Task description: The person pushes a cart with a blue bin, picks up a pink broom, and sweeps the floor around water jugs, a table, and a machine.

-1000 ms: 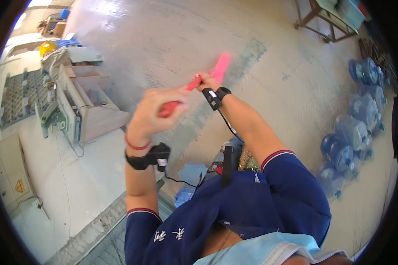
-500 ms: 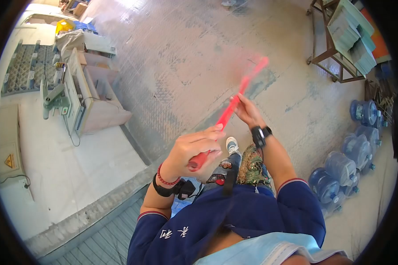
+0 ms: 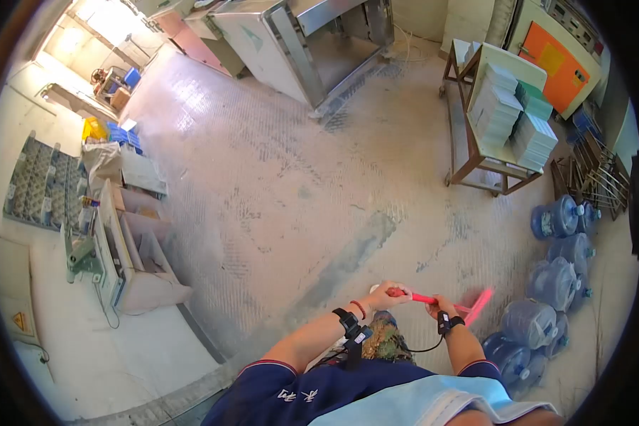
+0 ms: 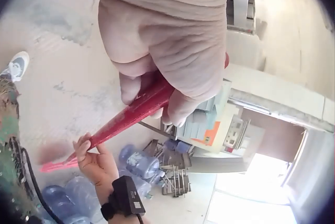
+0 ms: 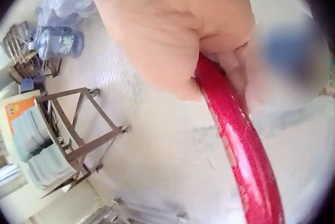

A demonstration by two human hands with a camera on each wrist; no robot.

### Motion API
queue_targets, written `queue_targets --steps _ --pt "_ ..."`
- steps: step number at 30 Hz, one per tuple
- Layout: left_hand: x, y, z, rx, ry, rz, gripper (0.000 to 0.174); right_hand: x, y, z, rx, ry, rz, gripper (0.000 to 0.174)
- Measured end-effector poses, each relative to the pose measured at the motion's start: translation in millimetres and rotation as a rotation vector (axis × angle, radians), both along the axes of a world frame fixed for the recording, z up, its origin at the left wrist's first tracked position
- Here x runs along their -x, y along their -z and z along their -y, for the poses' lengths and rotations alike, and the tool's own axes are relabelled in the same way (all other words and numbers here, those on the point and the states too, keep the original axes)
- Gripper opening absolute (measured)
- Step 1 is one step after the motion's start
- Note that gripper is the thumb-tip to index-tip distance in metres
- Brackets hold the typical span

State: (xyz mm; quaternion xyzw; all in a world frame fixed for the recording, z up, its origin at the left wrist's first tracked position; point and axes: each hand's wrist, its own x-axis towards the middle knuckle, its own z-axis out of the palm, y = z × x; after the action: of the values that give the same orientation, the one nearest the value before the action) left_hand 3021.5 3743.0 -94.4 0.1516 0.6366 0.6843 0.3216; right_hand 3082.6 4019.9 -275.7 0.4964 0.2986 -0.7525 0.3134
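A red rod-like handle [image 3: 422, 298] with a brighter pink-red end [image 3: 480, 307] lies across the front of the body in the head view. My left hand [image 3: 390, 293] grips its left end. Further along, my right hand [image 3: 441, 307] holds the shaft close to the pink end. The left wrist view shows the left hand [image 4: 167, 41] wrapped round the thick red handle [image 4: 133, 113], with the right hand [image 4: 99, 167] at the thinner part. In the right wrist view the right hand [image 5: 172, 30] curls round the red shaft [image 5: 241, 145].
Large blue water bottles [image 3: 529, 324] line the right side. A wheeled metal cart [image 3: 468, 160] with stacked white sheets stands at the back right. A steel-framed machine [image 3: 284, 53] is at the back, and a grey cabinet-like box [image 3: 149, 284] at the left. The floor [image 3: 263, 184] is textured.
The head view now takes in more of the room. Both hands and the red tool have moved lower and rightward in it, and the tool's pink end now points right.
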Motion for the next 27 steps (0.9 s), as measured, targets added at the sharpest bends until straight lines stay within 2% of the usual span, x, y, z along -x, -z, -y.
queue_targets --steps 1,3,5,6,7,8,9,10,11,13,14,16,17,19,20,22,23,26,27 --pt "17.7 -12.4 -0.7 0.053 0.016 -0.041 0.008 18.7 -3.0 6.9 0.008 0.000 -0.003 0.007" --pt "51.1 -40.0 20.3 0.103 -0.035 0.127 0.009 64.9 -10.2 48.2 0.128 0.134 -0.026 0.006" --pt "79.2 -77.8 66.2 0.104 -0.148 -0.176 0.009 119.7 -48.0 108.8 0.296 0.132 -0.091 0.005" --pt "88.5 -109.2 83.0 0.128 -0.206 -0.281 0.009 146.9 -82.7 143.1 0.295 -0.008 -0.167 0.007" --pt "95.4 -143.7 94.5 0.153 -0.266 -0.388 0.009 170.5 -93.2 172.2 0.353 -0.069 -0.208 0.007" --pt "102.5 -171.7 104.6 0.167 -0.270 -0.391 0.009 190.9 -98.0 198.8 0.411 -0.131 -0.248 0.006" --pt "109.6 -196.6 112.7 0.312 -0.264 -0.445 0.009 214.9 -97.4 226.3 0.476 -0.169 -0.291 0.006" --pt "113.2 -212.8 113.9 0.456 -0.258 -0.492 0.010 232.6 -98.3 247.6 0.539 -0.207 -0.331 0.006" --pt "116.9 -222.0 110.0 0.463 -0.261 -0.495 0.010 245.9 -105.5 262.0 0.546 -0.211 -0.333 0.006" --pt "133.6 -234.4 104.0 0.633 -0.233 -0.719 0.011 280.4 -123.6 281.5 0.703 -0.255 -0.451 0.010" --pt "142.0 -235.9 102.4 0.631 -0.234 -0.732 0.011 293.9 -131.2 281.3 0.700 -0.256 -0.464 0.010" --pt "151.8 -234.2 97.8 0.601 -0.341 -0.714 0.011 309.2 -150.2 270.9 0.728 -0.444 -0.567 0.013" --pt "147.8 -239.2 101.2 0.582 -0.299 -0.701 0.011 303.9 -152.9 266.9 0.712 -0.400 -0.557 0.013" --pt "164.0 -263.5 105.3 0.588 -0.468 -0.780 0.010 312.8 -157.9 237.5 0.730 -0.485 -0.594 0.023" --pt "172.6 -274.3 100.5 0.550 -0.471 -0.781 0.009 317.2 -163.7 219.3 0.676 -0.377 -0.595 0.023" --pt "180.8 -288.3 89.4 0.487 -0.424 -0.702 0.008 304.6 -175.8 193.6 0.731 -0.483 -0.470 0.035" --pt "195.6 -287.7 81.1 0.451 -0.402 -0.666 0.006 304.5 -182.8 175.1 0.702 -0.367 -0.473 0.035" --pt "228.6 -295.2 83.0 0.323 -0.206 -0.632 0.006 291.6 -210.6 169.4 0.729 -0.230 -0.446 0.040" --pt "232.9 -300.3 82.4 0.289 -0.163 -0.575 0.004 284.8 -217.6 173.7 0.725 -0.045 -0.445 0.039"
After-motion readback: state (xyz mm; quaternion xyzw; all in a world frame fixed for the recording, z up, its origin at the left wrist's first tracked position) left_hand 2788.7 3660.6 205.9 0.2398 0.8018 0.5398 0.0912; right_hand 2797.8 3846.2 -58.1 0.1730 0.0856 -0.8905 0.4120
